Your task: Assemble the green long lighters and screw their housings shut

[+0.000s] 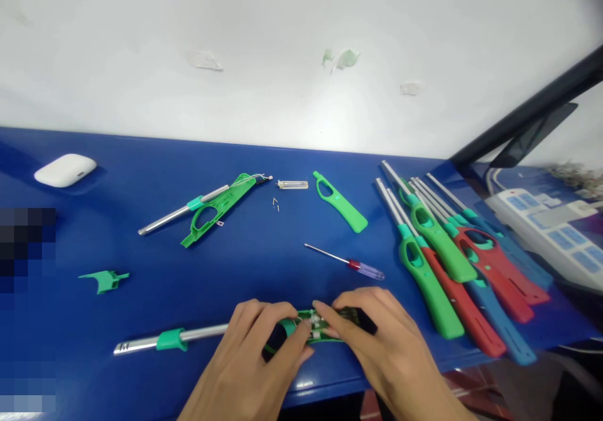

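Observation:
Near the front edge of the blue table, both hands bend over an opened green lighter body (325,339), with small parts showing inside it. My left hand (259,352) grips its left part, thumb and fingers closed around it. On its right part, my right hand (384,339) has thumb and fingertips pressed together; the palm side is hidden. A metal tube (202,332) with a teal collar (171,339) reaches out to the left. Above the hands lies a screwdriver (362,268) with a red and clear handle. A green trigger piece (106,280) rests at the left.
Behind lie an opened green lighter half (226,204), a clear part (293,185), tiny screws (276,205) and a green shell (342,204). Several lighters (436,289) are piled at the right, near a power strip (556,232). A white case (66,170) sits back left.

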`<state>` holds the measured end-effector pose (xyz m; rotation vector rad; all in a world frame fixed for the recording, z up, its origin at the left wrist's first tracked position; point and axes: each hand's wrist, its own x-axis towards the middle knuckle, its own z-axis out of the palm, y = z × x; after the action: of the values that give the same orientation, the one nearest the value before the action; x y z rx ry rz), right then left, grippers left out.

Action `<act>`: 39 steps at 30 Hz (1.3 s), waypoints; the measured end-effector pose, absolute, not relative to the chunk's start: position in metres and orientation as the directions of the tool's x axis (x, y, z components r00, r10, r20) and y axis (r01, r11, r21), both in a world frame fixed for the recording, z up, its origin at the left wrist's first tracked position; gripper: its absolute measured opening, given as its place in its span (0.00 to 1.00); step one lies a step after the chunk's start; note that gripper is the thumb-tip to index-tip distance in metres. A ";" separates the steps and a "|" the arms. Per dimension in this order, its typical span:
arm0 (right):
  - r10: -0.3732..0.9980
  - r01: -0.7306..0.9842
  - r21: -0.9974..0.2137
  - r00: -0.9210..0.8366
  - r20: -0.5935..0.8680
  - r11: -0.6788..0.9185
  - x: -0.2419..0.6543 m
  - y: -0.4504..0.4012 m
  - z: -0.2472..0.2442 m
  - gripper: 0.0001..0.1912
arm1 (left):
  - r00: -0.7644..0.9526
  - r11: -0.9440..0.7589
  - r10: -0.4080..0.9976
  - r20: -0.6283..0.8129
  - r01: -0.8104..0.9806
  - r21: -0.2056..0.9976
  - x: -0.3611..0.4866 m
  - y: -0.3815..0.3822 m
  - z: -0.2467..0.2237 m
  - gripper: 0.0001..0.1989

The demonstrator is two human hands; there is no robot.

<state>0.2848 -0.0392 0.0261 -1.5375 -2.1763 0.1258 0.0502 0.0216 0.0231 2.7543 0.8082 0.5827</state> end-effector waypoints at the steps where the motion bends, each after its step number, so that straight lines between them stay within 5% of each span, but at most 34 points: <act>1: 0.910 0.869 -0.337 -0.253 0.328 0.362 0.283 -0.039 0.028 0.23 | 0.769 -0.827 0.553 0.321 0.461 0.320 0.050 0.022 0.023 0.15; 9: 0.896 0.862 -0.351 -0.227 0.381 0.367 0.279 -0.038 0.030 0.23 | 0.744 -0.841 0.540 0.394 0.459 0.286 0.055 0.024 0.021 0.14; 16: 0.867 0.825 -0.369 -0.259 0.426 0.428 0.282 -0.044 0.029 0.12 | 0.769 -0.860 0.509 0.386 0.462 0.215 0.048 0.014 0.013 0.24; 21: 0.858 0.826 -0.347 -0.280 0.431 0.444 0.282 -0.046 0.030 0.13 | 0.704 -0.815 0.578 0.413 0.476 0.330 0.049 0.015 0.017 0.14; 26: 0.877 0.845 -0.349 -0.253 0.407 0.406 0.286 -0.049 0.027 0.14 | 0.605 -0.766 0.643 0.471 0.514 0.386 0.026 0.021 0.020 0.16; 35: 0.859 0.837 -0.325 -0.287 0.423 0.440 0.276 -0.041 0.039 0.13 | 0.639 -0.727 0.685 0.350 0.626 0.282 -0.025 0.028 0.011 0.17; 39: 0.865 0.825 -0.351 -0.293 0.407 0.444 0.261 -0.028 0.046 0.13 | 0.655 -0.739 0.674 0.343 0.590 0.326 -0.021 0.031 0.014 0.18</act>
<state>0.2606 -0.0278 0.0460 -1.4121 -2.1563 0.0982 -0.0211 0.0311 0.0137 2.6851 1.0363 0.6686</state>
